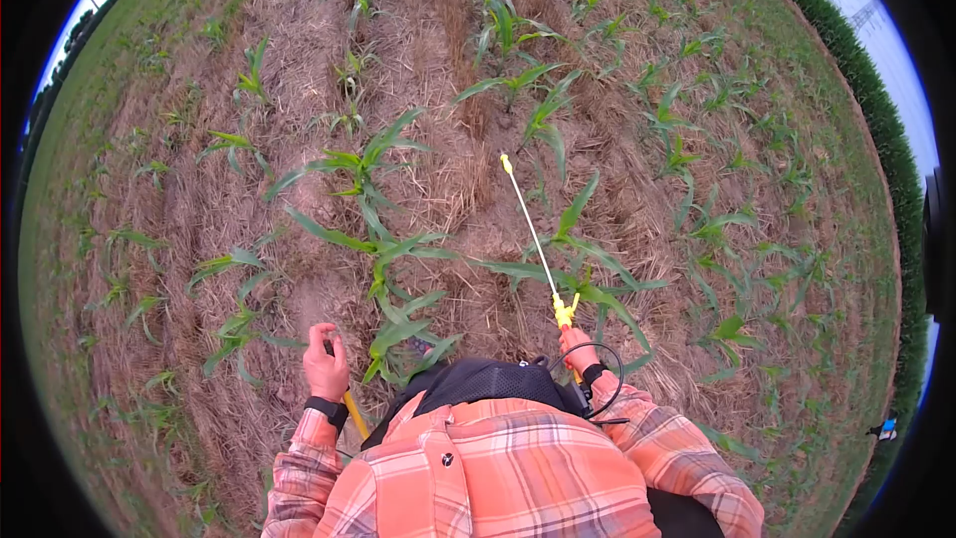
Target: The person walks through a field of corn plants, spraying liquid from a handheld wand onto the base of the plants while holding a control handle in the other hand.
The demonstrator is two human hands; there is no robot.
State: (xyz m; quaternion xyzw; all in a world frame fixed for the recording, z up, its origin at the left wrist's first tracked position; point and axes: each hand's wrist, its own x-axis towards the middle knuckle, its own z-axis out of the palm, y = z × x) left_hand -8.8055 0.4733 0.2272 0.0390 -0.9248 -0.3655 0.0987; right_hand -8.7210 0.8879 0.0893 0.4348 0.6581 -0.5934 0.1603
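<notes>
My right hand (578, 351) is closed around the handle of a spray wand. The wand's yellow valve (565, 311) shows just ahead of the fingers. Its thin white tube (535, 231) points forward and slightly left, ending in a yellow nozzle (507, 163) over the corn row. On the other side, my left hand (326, 367) has its fingers curled round the dark end of a yellow lever (355, 415), which runs back beside my body. Leafy corn plants (383, 254) stand between the hands and ahead of them.
Rows of young corn grow from straw-covered soil (438, 179). A black hose (619, 379) loops by my right wrist. A dark bag or strap (488, 384) lies across my front. Tall green growth (876, 120) borders the field at right, with another person (884, 429) far off.
</notes>
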